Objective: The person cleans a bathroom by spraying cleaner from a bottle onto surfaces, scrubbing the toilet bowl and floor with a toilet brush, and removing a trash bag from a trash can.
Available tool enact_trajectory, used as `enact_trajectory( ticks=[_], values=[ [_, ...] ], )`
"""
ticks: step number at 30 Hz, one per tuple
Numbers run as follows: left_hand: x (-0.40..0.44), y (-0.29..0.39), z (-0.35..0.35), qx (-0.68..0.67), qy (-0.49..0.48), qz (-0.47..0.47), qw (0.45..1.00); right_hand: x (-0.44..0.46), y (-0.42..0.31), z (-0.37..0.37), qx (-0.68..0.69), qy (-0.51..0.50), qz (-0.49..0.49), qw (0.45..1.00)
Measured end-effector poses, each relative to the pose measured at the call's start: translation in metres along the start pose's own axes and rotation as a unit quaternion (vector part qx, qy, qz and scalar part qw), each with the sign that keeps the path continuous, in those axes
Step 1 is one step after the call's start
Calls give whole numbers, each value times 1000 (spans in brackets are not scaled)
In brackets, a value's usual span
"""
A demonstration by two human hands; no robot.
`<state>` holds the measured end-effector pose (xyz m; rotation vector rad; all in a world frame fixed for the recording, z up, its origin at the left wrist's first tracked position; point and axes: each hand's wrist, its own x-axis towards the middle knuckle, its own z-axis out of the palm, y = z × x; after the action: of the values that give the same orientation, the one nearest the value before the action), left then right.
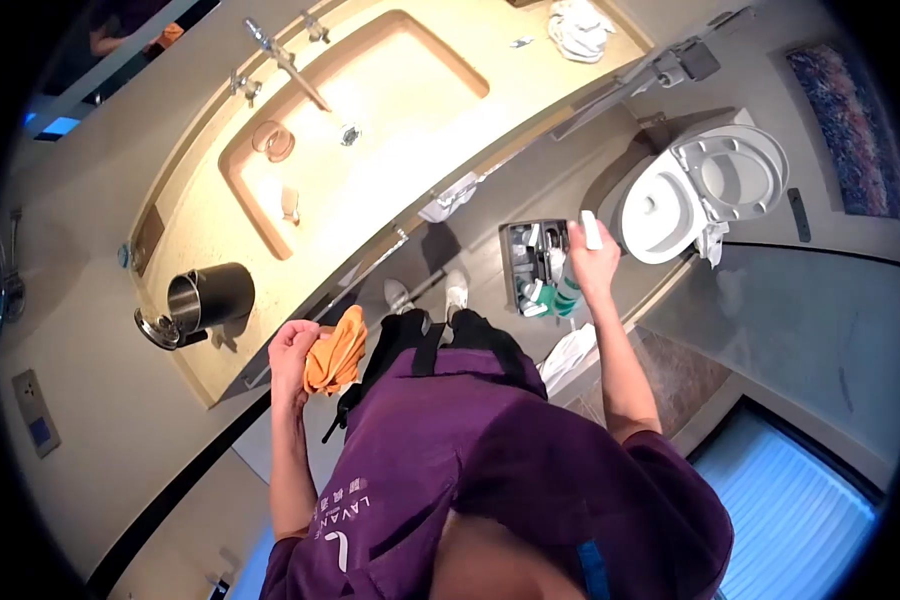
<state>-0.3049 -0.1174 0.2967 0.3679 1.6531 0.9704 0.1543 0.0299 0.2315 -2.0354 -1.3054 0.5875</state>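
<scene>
My left hand [295, 350] is closed on a bunched orange cloth [337, 352], held near the front edge of the counter. My right hand [592, 262] is wrapped round a spray bottle with a white head [591, 231] and a green lower part. Directly beside that bottle, a dark caddy [520, 262] on the floor holds several bottles and other items. Some green material lies at the caddy's near end.
A pale counter [450, 160] with a sink [400, 80] and tap [288, 65] curves ahead. On it stand a black metal canister [225, 296] and a crumpled white cloth [578, 30]. At right is a toilet [660, 208] with its lid raised, beside a glass panel [820, 330].
</scene>
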Motion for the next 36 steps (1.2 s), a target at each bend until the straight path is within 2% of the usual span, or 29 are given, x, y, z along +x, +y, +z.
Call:
enact_trajectory(
  ticks=[1,2,5,7,8,10,14,16,19,24,25,29,31,34,36],
  values=[
    [0,3,2,8,-2,-1,1000,10,5,-5,17,30,-10,999],
    [-2,5,2,15,-1,-3,1000,17,11,-11,60,31,29,997],
    [3,-1,0,-4,13,-3,1000,27,7,-10,88,41,22,995],
    [3,-6,-3,-8,21,16,1000,25,-2,0,-18,-1,-59,998],
    [3,-7,-2,-16,30,19,999,21,-9,8,-9,-43,-53,998],
    [0,-11,-4,-50,27,22,998,9,-30,21,19,-109,-122,986],
    [-5,-23,-13,-73,58,34,995,-15,-90,61,199,-286,-133,928],
    [-3,-35,-22,-52,70,23,996,-26,-143,76,200,-348,-152,903],
    [-3,-45,-35,-63,87,40,993,-34,-219,101,127,-425,-239,864],
    [-3,-55,-64,-86,139,65,984,-20,-313,185,45,-414,-334,846],
    [0,-62,-73,-88,147,74,982,-13,-331,207,24,-429,-298,852],
    [-3,-80,-102,-95,206,67,972,9,-386,281,0,-449,-272,851],
    [-10,-82,-114,-133,215,66,965,14,-397,306,-151,-436,-232,856],
    [-20,-82,-133,-183,229,23,956,22,-389,319,-135,-416,-236,868],
    [-17,-104,-146,-182,239,99,949,22,-383,316,-120,-430,-210,870]
  ],
)
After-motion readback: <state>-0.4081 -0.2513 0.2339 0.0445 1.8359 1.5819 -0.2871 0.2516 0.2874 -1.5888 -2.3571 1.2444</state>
